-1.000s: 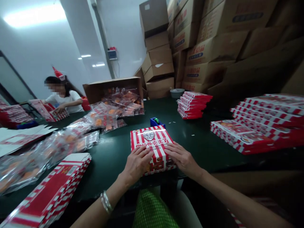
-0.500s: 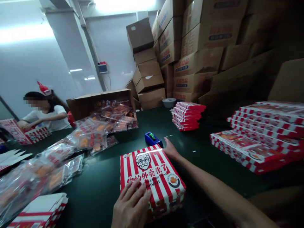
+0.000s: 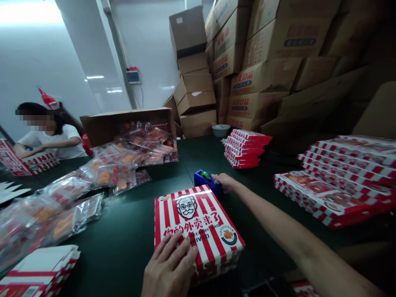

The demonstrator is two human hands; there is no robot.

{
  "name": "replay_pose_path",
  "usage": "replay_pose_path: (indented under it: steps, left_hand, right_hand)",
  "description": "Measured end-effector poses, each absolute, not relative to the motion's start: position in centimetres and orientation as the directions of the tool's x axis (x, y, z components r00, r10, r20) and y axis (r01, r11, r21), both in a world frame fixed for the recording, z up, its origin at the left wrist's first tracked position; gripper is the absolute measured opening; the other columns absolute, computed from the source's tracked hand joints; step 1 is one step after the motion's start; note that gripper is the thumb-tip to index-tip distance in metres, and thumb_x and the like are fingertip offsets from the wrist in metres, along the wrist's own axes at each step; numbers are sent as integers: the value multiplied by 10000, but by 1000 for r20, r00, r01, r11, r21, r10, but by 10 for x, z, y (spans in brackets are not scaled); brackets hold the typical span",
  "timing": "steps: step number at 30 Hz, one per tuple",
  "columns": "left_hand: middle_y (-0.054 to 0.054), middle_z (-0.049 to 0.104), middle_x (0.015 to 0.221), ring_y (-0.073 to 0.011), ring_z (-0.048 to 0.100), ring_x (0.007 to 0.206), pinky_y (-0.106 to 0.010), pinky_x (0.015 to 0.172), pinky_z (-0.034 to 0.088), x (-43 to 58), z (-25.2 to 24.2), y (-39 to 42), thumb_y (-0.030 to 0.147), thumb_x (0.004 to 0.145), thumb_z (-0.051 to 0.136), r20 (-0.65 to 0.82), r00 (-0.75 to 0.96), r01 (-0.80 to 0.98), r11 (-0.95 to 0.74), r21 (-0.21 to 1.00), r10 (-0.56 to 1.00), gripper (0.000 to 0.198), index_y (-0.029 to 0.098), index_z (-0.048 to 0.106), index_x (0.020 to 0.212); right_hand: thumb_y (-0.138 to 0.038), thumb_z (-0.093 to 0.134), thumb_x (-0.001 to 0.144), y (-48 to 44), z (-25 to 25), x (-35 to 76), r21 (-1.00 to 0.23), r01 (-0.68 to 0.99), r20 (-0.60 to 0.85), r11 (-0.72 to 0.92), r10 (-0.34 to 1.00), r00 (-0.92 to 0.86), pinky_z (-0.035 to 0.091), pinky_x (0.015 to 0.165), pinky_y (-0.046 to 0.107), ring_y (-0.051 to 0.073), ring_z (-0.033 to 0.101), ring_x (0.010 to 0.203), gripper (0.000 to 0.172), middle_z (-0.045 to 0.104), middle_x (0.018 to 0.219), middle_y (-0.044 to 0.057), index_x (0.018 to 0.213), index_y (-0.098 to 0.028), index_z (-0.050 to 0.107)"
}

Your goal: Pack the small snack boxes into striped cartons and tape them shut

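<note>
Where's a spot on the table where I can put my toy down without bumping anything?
There's bare dark table between the striped box and the plastic food packs. Another patch lies between the blue tape dispenser and the small box stack. It's crowded farther left by the packs, and on the right by the big stacks.

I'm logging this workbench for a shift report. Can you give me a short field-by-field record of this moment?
left hand: flat on a red-and-white striped box
right hand: stretched out to a blue tape dispenser
surface: dark green table
nearby: sealed plastic food packets, stacks of striped boxes
co-worker: person at far left, hands on another striped box
background: open cardboard carton, stacked cardboard cartons
</note>
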State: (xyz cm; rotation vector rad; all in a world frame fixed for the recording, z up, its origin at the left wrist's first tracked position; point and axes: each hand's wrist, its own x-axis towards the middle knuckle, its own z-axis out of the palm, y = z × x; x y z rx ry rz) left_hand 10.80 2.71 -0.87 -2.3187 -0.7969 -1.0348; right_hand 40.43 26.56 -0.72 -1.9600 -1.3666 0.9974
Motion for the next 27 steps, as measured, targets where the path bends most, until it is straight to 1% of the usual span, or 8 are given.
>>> replay_pose_path:
  steps: [3,8,12,16,19,22,25,27]
  left_hand:
    - [41,735,1071,-211,717,949,-321,749,633,108,-7,28,248,915,486,793,526,672,-722,-165,308,255,244,701,1051]
    - [11,743,1053,-215,714,962,-333,766,631,110,0,24,260,939,443,776,519,678,-725,-119,358,277,231,695,1052]
    - [1,735,1076,-238,712,967,-386,728,639,111,2,22,249,939,427,753,542,685,-715,-138,374,291,218,678,1083]
    - [-1,733,1085,-238,707,981,-389,736,638,109,0,22,259,934,437,732,566,690,-705,-166,381,297,219,673,1109]
    - [-14,730,1098,-231,700,1003,-366,773,632,108,-2,22,278,926,460,720,581,686,-704,-182,380,298,221,677,1123]
    - [-27,722,1121,-227,682,1046,-351,815,621,107,-4,22,266,917,474,707,588,686,-705,-179,393,301,216,679,1133]
    - [-32,714,1140,-242,674,1063,-396,805,624,108,-5,20,243,922,461,700,581,689,-709,-153,414,308,209,666,1150]
    - [-33,711,1147,-256,668,1071,-440,804,621,109,-5,18,226,925,458,695,566,694,-711,-110,444,304,207,656,1154]
  right_hand:
    - [-330,590,921,273,-2,395,-807,426,-327,-408,911,252,555,728,342,163,626,860,255,627,1041,59,1088,-138,600]
    - [-333,577,929,249,-8,396,-914,230,-277,-335,928,251,555,777,372,187,619,941,304,602,1145,79,1174,-153,570]
    - [-333,574,931,222,-19,399,-947,94,-281,-307,934,223,557,768,367,183,622,927,292,609,1123,76,1158,-149,577]
    - [-327,569,935,210,-24,404,-955,13,-290,-297,939,187,562,741,347,169,628,890,272,618,1083,68,1134,-142,581]
    - [-330,563,939,207,-28,411,-954,12,-294,-301,940,175,563,732,340,164,631,875,267,623,1064,65,1125,-139,583]
    - [-336,560,941,208,-35,412,-942,68,-313,-329,932,183,561,729,338,161,633,862,269,630,1048,62,1121,-139,586]
    - [-340,564,938,215,-42,403,-911,165,-337,-378,914,227,558,734,343,161,632,856,271,632,1048,62,1121,-141,590]
    - [-336,570,934,220,-41,396,-882,237,-346,-408,900,263,555,740,342,160,630,859,258,633,1051,61,1106,-146,598]
